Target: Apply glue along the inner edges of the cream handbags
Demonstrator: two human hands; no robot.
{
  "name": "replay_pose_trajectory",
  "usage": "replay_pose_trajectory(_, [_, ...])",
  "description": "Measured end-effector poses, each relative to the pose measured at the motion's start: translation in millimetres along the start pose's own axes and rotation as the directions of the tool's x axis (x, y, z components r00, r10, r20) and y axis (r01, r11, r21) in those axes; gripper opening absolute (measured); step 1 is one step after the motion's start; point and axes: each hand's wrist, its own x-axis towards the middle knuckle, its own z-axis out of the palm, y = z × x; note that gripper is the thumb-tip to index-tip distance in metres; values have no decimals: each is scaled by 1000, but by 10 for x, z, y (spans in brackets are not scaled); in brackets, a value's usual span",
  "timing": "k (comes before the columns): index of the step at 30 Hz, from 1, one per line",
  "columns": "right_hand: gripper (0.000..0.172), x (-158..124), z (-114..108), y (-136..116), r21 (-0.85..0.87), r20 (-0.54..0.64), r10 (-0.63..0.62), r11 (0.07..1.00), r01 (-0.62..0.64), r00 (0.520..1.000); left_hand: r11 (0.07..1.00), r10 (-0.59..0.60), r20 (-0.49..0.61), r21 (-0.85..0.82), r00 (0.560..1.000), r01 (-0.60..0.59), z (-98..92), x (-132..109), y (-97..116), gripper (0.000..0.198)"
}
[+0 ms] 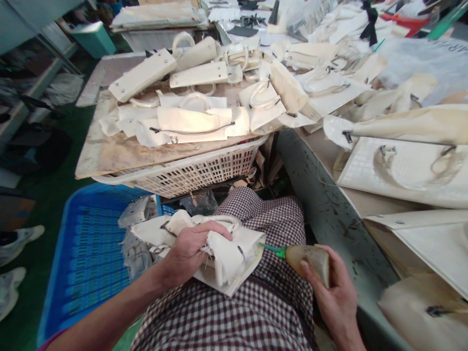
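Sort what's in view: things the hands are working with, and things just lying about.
In hand: cream bag, gripped by left hand; squeeze bottle, in right hand.
Lying about: bag pieces piled ahead; white basket; blue crate; flat bags at right.

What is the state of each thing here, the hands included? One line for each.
left hand: closed on the cream bag piece
right hand: closed around the glue bottle
cream bag piece: crumpled, resting on the lap
glue bottle: held sideways, green nozzle pointing at the piece
white basket: covered by a board stacked with parts
blue crate: open, a few pieces inside
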Motion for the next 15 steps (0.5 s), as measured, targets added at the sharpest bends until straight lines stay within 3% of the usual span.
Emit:
replay_pose_trajectory(4, [52,117,53,107,-16,36,-77,997,77,996,1000,-18,-8,-13,1000,18,12,-24,-29,21])
replay_pose_trajectory(7, [51,124,19,142,-30,44,-64,997,66,997,1000,-18,-14,-17,1000,18,22,-24,-24,21])
replay_pose_trajectory(15, [59,28,-134,-3,150,83,184,969,-195,979,998,-63,-24,1,998,63,19,-20,-18,25])
